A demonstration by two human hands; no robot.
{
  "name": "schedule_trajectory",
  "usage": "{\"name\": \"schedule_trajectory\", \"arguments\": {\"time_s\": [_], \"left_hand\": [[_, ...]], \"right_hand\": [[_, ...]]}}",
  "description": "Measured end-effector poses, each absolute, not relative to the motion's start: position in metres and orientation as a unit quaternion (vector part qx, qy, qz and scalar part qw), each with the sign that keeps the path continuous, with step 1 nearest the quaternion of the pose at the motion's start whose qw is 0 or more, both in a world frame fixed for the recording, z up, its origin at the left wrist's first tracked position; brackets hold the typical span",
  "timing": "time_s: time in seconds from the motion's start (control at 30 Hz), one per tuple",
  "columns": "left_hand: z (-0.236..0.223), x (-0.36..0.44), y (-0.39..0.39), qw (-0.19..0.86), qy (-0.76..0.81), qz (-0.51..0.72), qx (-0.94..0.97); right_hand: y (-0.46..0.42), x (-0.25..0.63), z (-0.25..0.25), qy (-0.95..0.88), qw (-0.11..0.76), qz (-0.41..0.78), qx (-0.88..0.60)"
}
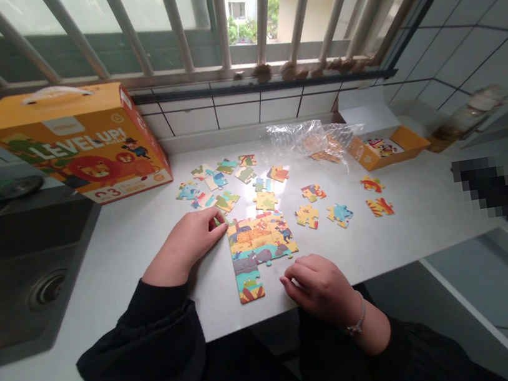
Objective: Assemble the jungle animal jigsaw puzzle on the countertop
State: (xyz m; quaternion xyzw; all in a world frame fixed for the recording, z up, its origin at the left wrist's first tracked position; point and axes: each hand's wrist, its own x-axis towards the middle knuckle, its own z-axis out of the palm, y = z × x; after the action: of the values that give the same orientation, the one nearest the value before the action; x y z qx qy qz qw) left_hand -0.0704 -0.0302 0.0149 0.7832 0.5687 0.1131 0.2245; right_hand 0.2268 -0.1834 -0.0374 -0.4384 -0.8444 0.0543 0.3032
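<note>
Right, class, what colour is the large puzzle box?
Orange: large cardboard puzzle box, best in the head view.

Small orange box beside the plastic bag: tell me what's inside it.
The small orange box holds something colourful and printed, too small to identify. Its orange wall hides the lower part, so whatever lies beneath cannot be seen.

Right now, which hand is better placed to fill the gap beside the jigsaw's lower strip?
Right, probably: your right hand rests directly beside that gap in the colourful cardboard jigsaw, while your left hand sits at the jigsaw's upper left edge.
</note>
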Motion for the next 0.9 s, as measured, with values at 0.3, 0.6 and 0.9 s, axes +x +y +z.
{"name": "schedule_trajectory", "arguments": {"time_s": [0.3, 0.6, 0.9], "left_hand": [[0.0143, -0.0703, -0.0303, 0.226, 0.569, 0.115, 0.782], [0.0148, -0.0709, -0.0307, 0.227, 0.570, 0.113, 0.781], [0.0164, -0.0698, -0.0313, 0.227, 0.573, 0.110, 0.780]], "right_hand": [[-0.1829, 0.2266, -0.0370, -0.845, 0.307, 0.055, -0.434], [-0.1829, 0.2269, -0.0386, -0.846, 0.302, 0.068, -0.433], [-0.1825, 0.2262, -0.0354, -0.847, 0.307, 0.056, -0.431]]}}
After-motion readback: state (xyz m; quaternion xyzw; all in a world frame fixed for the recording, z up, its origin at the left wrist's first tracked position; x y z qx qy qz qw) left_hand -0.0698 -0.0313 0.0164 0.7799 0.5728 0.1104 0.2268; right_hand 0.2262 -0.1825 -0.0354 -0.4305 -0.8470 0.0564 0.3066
